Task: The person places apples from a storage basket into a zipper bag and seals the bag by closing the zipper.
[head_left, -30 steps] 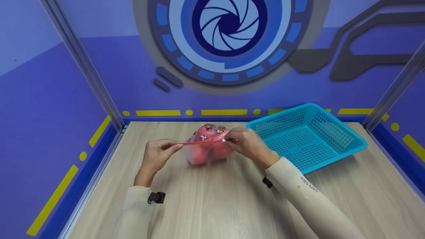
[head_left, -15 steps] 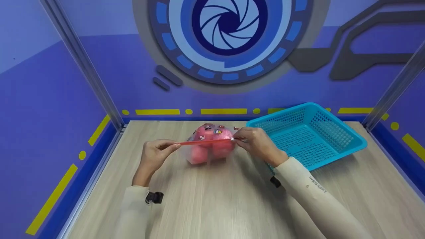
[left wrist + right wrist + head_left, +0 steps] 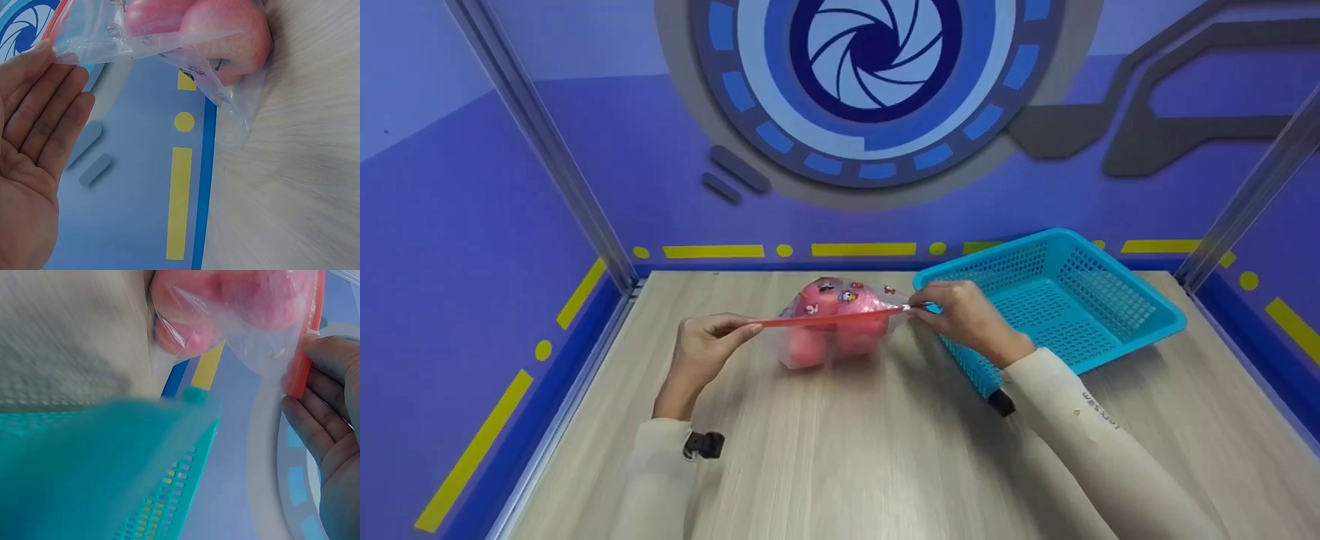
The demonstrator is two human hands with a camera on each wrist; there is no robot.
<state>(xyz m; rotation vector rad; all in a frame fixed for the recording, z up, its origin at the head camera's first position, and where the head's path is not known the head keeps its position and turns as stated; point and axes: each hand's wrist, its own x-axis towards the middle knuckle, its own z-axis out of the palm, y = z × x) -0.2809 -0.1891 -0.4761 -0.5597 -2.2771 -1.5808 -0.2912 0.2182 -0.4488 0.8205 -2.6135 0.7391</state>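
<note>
A clear zip bag (image 3: pixel 829 322) with small cartoon prints and a red zip strip stands on the table, holding several pinkish-red apples (image 3: pixel 230 39). My left hand (image 3: pixel 709 352) pinches the strip's left end between thumb and fingers. At the strip's right end, my right hand (image 3: pixel 964 319) pinches a white slider, which the right wrist view shows under the thumb on the red strip (image 3: pixel 304 360). The strip is stretched straight between both hands.
A turquoise perforated basket (image 3: pixel 1155 322) stands at the back right, partly behind my right hand and forearm. The wooden table (image 3: pixel 840 457) meets blue printed walls (image 3: pixel 607 172) at its back and sides.
My right hand has moved right along the red strip with the white slider, from partway along to its right end. My left hand has stayed at the left end, shifting slightly left.
</note>
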